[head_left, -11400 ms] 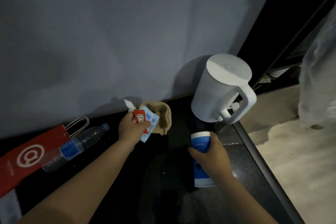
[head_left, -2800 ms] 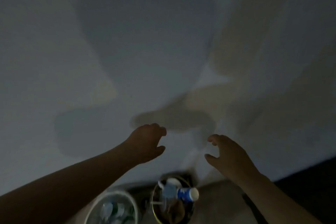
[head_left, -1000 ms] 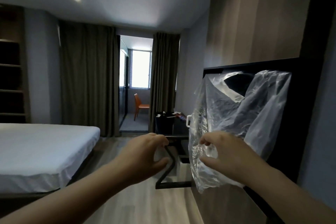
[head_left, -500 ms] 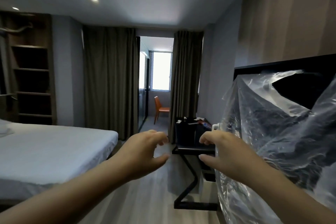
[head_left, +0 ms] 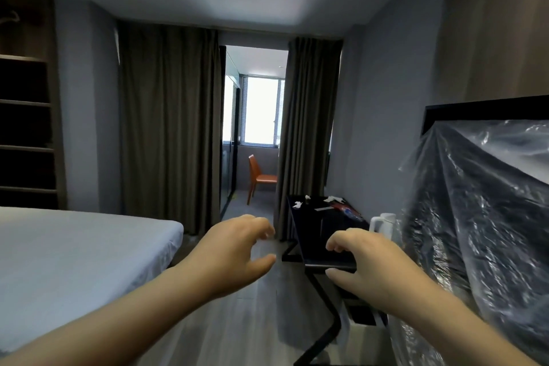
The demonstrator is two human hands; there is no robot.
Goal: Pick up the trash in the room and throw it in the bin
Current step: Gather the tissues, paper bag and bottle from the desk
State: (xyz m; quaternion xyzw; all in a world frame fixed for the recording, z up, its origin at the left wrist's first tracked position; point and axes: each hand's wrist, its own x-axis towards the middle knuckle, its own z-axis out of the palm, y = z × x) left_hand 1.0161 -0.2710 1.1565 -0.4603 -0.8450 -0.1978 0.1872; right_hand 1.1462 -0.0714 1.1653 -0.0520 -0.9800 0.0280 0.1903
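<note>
Left hand [head_left: 234, 255]: held out ahead at mid-frame, palm down, fingers loosely curled, thumb spread. Grips nothing.
Right hand [head_left: 365, 264]: same posture, level with the left and apart from it, fingers loosely hooked, thumb below. Also empty. It overlaps the near end of the desk in view; contact cannot be told.

Right edge: crinkled clear plastic sheet [head_left: 481, 217] draped over something dark. White kettle [head_left: 383, 221] stands just beside its left edge, partly behind the right hand.

Left: bed [head_left: 74, 246], white sheet, smooth.

Black desk [head_left: 309, 232] against the right wall, long axis running away from the camera. The trash lies on its far half:
- Red-and-blue wrapper [head_left: 346, 211], elongated, flat on the top. Long axis slants from far-left to near-right, towards the kettle. Print too small to read.
- Pale flat strip [head_left: 325, 209] just left of it, lying roughly across the desk.
- Crumpled white paper [head_left: 297, 204] near the desk's left edge, a small ragged ball with no clear axis.
- A smaller white scrap [head_left: 307, 197] and a larger white crumple [head_left: 332, 198] at the far end, well apart from the hands.

Beyond: dark floor-length curtains [head_left: 169, 128] parted at the middle, orange chair [head_left: 260, 177] in the gap, bright window [head_left: 261, 110] behind it. Dark shelves [head_left: 26, 128] at far left.
</note>
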